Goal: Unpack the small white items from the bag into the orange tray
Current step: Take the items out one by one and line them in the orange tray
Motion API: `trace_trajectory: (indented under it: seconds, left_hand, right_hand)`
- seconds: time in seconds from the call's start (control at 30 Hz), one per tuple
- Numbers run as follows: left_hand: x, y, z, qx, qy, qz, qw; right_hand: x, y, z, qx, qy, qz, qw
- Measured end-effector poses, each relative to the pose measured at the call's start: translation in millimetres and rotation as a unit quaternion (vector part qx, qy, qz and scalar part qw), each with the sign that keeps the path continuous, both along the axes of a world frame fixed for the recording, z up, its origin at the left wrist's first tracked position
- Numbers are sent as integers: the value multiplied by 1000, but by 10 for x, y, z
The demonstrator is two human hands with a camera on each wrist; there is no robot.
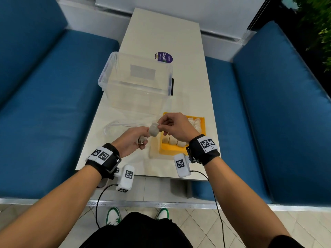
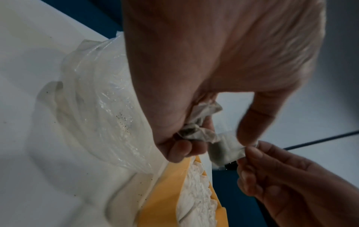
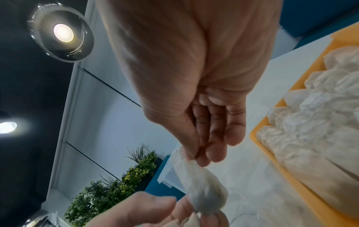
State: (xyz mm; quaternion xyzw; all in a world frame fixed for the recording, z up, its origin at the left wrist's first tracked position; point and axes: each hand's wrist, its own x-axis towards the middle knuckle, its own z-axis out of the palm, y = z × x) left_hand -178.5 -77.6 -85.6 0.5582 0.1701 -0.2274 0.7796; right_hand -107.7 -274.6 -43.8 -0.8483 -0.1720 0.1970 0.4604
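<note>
While both our hands hover over the tabletop [image 1: 161, 29], we've got one small white packet [image 1: 154, 129] pinched between them.

Our right hand [image 1: 176, 127] nips the packet's top corner with thumb and forefinger, other fingers loosely curled, and our left hand [image 1: 133, 140] grips its lower end while clutching a few more crumpled white packets [image 2: 202, 121] in the palm. It's held in the air just left of the orange tray [image 1: 172, 150], which sits at the tabletop's near right and already has a row of white packets [image 1: 195, 123] in it. The clear plastic bag [image 2: 101, 98] lies flattened on the tabletop under and left of our left hand. A clear storage bin [image 1: 136, 81] stands behind it, with a purple round label [image 1: 163, 57] further back.
</note>
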Motion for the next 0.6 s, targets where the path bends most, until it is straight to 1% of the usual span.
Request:
trace_trajectory:
  seconds: [0.07,0.13,0.17,0.27,0.33,0.5,0.6]
  left_hand:
    - [-16,-29,-23,53,-30,-34,998]
    - [-23,-47,-53,109,-64,-47,991]
    - [-24,-55,-60,123,-75,-51,988]
    - [-23,-89,-63,143,-86,-64,984]
    - [-18,-123,-62,147,-86,-65,983]
    - [14,-179,-127,167,-67,-42,983]
    - [23,-171,-195,177,-50,-22,983]
  right_hand:
    - [6,-18,3,-8,-7,-3,1000]
    - [13,-28,13,-21,-20,-1,1000]
    - [18,-34,18,-35,-33,4,999]
    - [26,-65,64,-87,-72,17,993]
    - [33,-112,103,-94,-85,19,992]
    - [101,-427,172,-110,-97,-23,989]
    - [165,-704,108,-168,-88,-37,981]
